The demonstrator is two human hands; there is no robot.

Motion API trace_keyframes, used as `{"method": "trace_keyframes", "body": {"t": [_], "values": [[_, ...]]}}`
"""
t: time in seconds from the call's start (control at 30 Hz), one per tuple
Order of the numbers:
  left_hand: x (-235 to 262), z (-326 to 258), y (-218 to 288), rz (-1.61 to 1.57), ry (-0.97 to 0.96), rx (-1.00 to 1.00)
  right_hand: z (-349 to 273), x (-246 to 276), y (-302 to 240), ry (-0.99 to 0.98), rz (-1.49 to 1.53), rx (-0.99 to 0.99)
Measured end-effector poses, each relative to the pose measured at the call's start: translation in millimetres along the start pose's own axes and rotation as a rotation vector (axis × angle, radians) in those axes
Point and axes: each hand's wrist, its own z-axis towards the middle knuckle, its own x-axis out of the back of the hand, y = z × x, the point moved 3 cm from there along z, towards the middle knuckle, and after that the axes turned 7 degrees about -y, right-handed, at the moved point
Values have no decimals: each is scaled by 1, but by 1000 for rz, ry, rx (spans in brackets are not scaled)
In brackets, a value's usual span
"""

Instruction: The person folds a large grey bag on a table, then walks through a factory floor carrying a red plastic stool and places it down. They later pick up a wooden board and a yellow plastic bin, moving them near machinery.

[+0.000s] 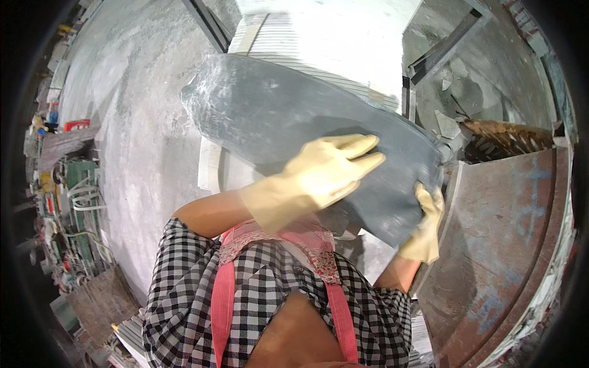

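A long dark-grey bag-like piece (288,101) slants across in front of me, dusted with pale powder. Its far left end looks crumpled and whitish; I cannot tell what, if anything, is inside. My left hand (322,172), in a cream rubber glove, lies over the middle of its upper face with fingers stretched out and a little apart. At its right end my right hand (427,224), gloved alike, grips the edge, thumb side on top and the other fingers partly hidden.
A white ribbed stack (331,43) stands beyond the grey piece. Close on my right is a large rusty brown metal panel (497,245), with a frayed brown bundle (506,138) behind it. Cluttered racks (76,202) line the left, across the dusty concrete floor (132,122).
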Motion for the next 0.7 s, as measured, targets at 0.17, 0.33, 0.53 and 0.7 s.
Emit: {"method": "trace_keyframes", "body": {"t": [0.17,0.33,0.53,0.7], "values": [[17,13,41,5,-31,-338,-95,-8,-64,110,-43,359],[-29,17,34,-519,-100,-260,-113,-20,-87,401,-213,112],[-98,24,-12,-1058,-376,89,-55,-90,-48,-37,-460,-3],[-54,-7,-47,-1269,189,396,-17,-93,-29,-126,-570,-28]]}}
